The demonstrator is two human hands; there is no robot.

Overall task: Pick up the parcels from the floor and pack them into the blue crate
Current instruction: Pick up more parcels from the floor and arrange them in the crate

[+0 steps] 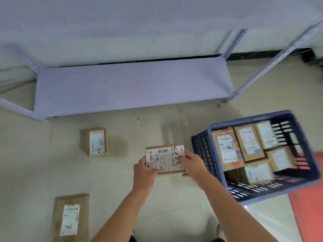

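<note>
While both hands — left hand (pixel 144 172), right hand (pixel 193 165) — clasp a labelled parcel (pixel 165 159) by its ends, the blue crate (pixel 202 147) sits just beside it.

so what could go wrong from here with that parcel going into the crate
1. The blue crate already holds several parcels, and the only bare floor shows at its near side, so the held parcel may end up perched on others or catch the rim.
2. The left hand and right hand hold it only by its short ends; that grip could slip during the swing across.
3. Two parcels lie on the floor nearby, a tripping risk.
</note>
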